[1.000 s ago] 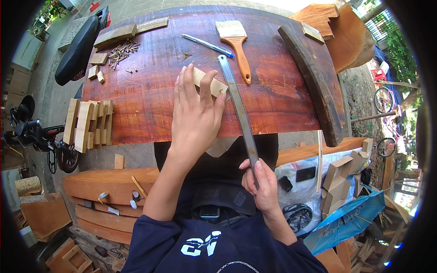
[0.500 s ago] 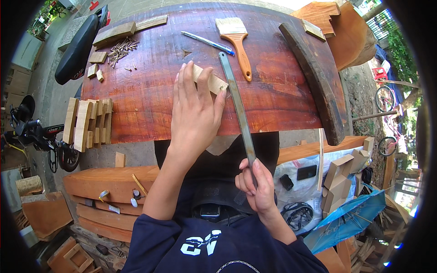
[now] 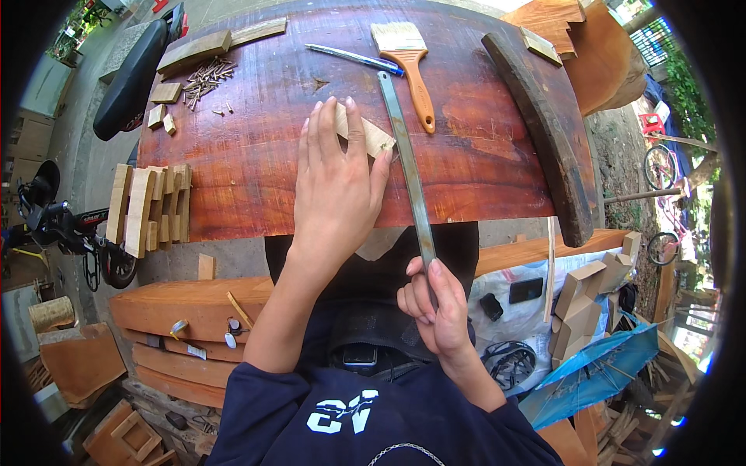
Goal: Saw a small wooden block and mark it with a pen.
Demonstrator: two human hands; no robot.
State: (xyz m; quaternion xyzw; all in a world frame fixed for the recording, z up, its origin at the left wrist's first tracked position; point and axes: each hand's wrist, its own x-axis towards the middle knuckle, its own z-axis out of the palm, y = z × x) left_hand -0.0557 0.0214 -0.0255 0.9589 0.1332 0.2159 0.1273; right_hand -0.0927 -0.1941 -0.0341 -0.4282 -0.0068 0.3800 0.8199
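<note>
My left hand (image 3: 334, 194) lies over a small pale wooden block (image 3: 373, 137) on the reddish wooden tabletop (image 3: 474, 179), pressing and holding it with the fingers. In my right hand (image 3: 435, 307), near the table's front edge, is the lower end of a long, flat metal strip (image 3: 409, 167), which reaches forward along the block's right side. Beyond the strip's tip are a pen (image 3: 350, 59) and a wide brush with an orange handle (image 3: 413, 81).
Stacked wood pieces (image 3: 148, 210) sit at front left; small pegs (image 3: 206, 81) and offcuts at back left. A dark beam (image 3: 536, 140) lies along the right. A bicycle (image 3: 58, 225), a blue umbrella (image 3: 583, 373) and a plank bench (image 3: 186, 303) surround the table.
The metal strip and my right hand have slid a little forward, away from my body. My left hand stays on the block, and the whole view has shifted slightly.
</note>
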